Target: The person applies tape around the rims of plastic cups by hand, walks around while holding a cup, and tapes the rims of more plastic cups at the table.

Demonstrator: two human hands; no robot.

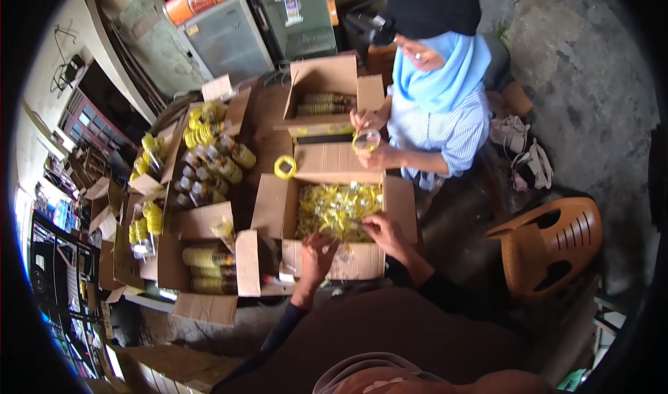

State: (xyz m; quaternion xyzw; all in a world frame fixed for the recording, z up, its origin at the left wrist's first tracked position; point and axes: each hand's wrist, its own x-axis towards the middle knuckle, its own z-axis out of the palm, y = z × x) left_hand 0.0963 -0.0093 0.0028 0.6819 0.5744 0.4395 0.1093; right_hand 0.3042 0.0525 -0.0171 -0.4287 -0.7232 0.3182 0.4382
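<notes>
An open cardboard box [273, 206] in front of me holds a heap of yellow and clear plastic pieces [327, 206]. My left hand [318, 255] is over its near flap [362, 260], fingers closed in a pinch; what they hold is too small to make out. At the box's near right edge, my right hand [386, 232] has its fingers closed, with a small dark thin thing at the fingertips that I cannot identify. Yellow and clear strips show between both hands. A yellow ring-shaped item [284, 166] lies beyond the box's far left corner.
A co-worker [438, 116] sits opposite, holding a clear round piece with a yellow rim [365, 141]. Boxes of stacked yellow-edged items [209, 272] stand left and behind [323, 105]. Several bottle-like clear containers [209, 171] stand at left. A brown plastic chair [557, 244] is at right.
</notes>
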